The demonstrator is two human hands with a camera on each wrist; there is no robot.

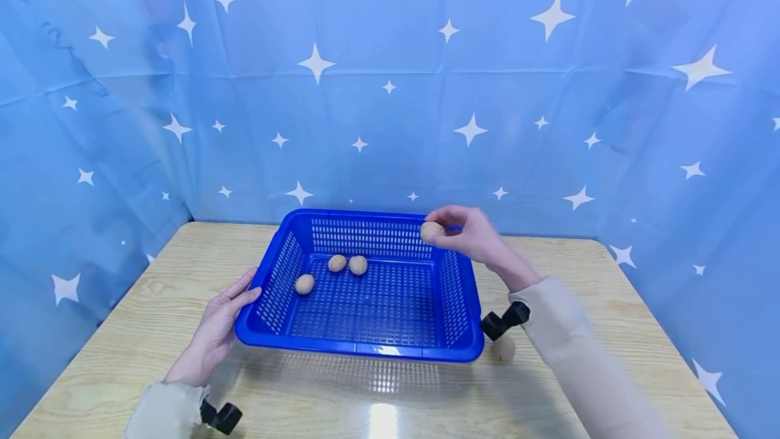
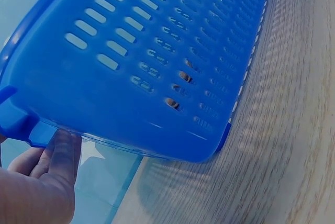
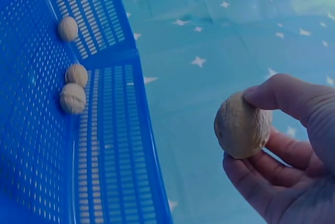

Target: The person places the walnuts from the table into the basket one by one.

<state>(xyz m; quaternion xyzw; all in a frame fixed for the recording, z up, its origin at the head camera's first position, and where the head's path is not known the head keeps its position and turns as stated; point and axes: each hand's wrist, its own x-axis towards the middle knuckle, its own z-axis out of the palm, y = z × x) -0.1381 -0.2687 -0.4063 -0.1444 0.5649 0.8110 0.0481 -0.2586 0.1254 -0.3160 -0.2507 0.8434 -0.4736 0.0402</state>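
A blue plastic basket (image 1: 305,344) with slotted walls stands over the wooden table. My left hand (image 1: 216,324) grips its left rim, thumb on top and fingers curled beneath the edge, as the left wrist view shows. Between thumb and fingertips, my right hand (image 1: 474,234) pinches a walnut (image 3: 241,127) above the basket's back right corner. Three more lie inside toward the left: one walnut (image 1: 304,284) near the left wall, and a walnut (image 1: 337,263) beside another walnut (image 1: 358,265) farther back.
A single walnut (image 1: 503,349) lies on the table (image 1: 603,303) just right of the basket, partly covered by the black wrist camera (image 1: 504,320). Behind the table hangs a blue curtain (image 1: 390,114) with white stars.
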